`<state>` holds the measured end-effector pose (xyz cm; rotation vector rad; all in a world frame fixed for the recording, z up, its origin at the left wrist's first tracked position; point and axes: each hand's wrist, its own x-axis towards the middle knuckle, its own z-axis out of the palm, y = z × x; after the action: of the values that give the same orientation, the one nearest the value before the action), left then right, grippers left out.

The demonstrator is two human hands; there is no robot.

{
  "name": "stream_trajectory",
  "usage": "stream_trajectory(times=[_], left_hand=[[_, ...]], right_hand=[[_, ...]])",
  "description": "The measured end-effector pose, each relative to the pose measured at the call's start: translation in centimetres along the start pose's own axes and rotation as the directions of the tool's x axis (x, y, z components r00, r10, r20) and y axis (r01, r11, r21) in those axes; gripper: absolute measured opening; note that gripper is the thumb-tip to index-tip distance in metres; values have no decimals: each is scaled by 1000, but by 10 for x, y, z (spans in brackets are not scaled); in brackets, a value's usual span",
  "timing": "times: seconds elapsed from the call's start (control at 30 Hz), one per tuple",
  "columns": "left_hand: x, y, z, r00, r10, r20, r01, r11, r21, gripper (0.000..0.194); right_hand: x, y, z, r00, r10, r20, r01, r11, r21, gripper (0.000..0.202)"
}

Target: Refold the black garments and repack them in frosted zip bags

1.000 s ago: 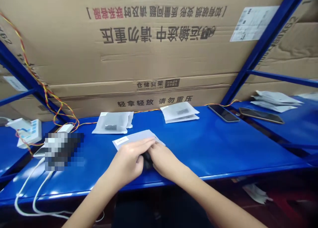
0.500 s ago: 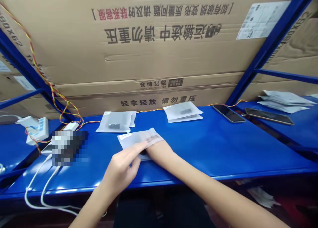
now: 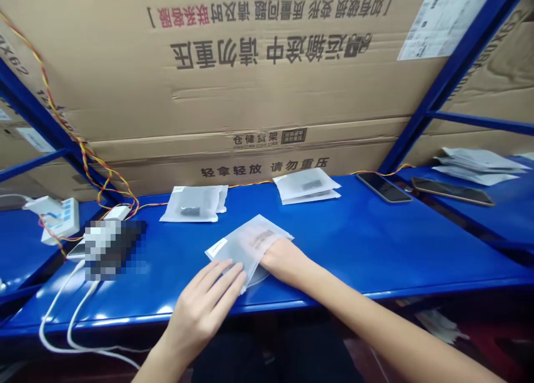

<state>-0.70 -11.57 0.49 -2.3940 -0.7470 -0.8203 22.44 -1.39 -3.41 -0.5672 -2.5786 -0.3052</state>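
**Right hand in the bag, left on its edge**

Just below the centre of the frame, over the blue table (image 3: 354,249): one frosted bag (image 3: 250,241), slanted, with a white label (image 3: 219,247) at its left corner. Right hand (image 3: 278,256): in under the film at the bag's right side, with fingers only dimly visible; cannot tell how far open, or whether closed on anything. Left hand (image 3: 205,301): over the bag's lower-left edge, with fingers outstretched and thumb out of sight; cannot tell whether pinching or only pressing.

Probably very light, limp and a little slippery (much like the back bag (image 3: 189,203) left of centre, by the look of the film). Likely to crease or slide if pushed from one side. Best held in a flat pinch near the label, and lightly by the right-hand edge, without hard tugging.
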Motion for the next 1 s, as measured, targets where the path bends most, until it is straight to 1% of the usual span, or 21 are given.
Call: stream_trajectory(times=[0.07,0.13,0.2,0.27,0.33,0.4,0.47,0.57,0.63,0.7,0.8,0.9,1.0], left_hand=[[5,5,2,999,-11,-30,10,999,-33,23],[5,5,1,994,-76,-80,71,996,-60,21],[1,3,-1,980,-162,-114,152,984,-87,21],[-3,1,-3,970,-204,-128,190,975,-115,24],[-5,3,-2,969,-209,-133,191,972,-138,25],[-3,9,2,969,-205,-137,186,973,-138,26],[2,16,6,968,-211,-135,197,974,-108,27],[11,26,10,964,-220,-153,212,975,-63,24],[15,31,11,959,-220,-178,213,975,-56,21],[17,35,10,956,-230,-183,225,973,-49,20],[18,39,6,960,-234,-153,233,972,-27,21],[17,41,-1,966,-223,-129,222,975,-26,24],[17,42,-11,956,-254,-144,250,967,-46,27]], right_hand=[[-2,2,-4,998,-51,-44,49,998,-43,32],[-11,6,-15,991,-101,-91,92,992,-89,33],[-23,10,-28,971,-163,-176,134,977,-163,31],[-34,13,-39,941,-207,-269,141,959,-247,27],[-41,13,-47,924,-205,-322,105,947,-302,25],[-40,5,-52,931,-165,-327,62,951,-303,24],[-34,-11,-58,930,-123,-345,39,970,-240,19],[-22,-39,-65,917,-106,-386,72,992,-101,18],[-16,-52,-67,902,-118,-416,99,993,-68,20],[-15,-55,-66,893,-138,-427,116,990,-78,21],[-18,-50,-61,902,-209,-378,178,977,-116,22],[-25,-38,-60,901,-286,-327,239,955,-176,24],[-36,-16,-63,905,-290,-312,227,948,-224,22]])
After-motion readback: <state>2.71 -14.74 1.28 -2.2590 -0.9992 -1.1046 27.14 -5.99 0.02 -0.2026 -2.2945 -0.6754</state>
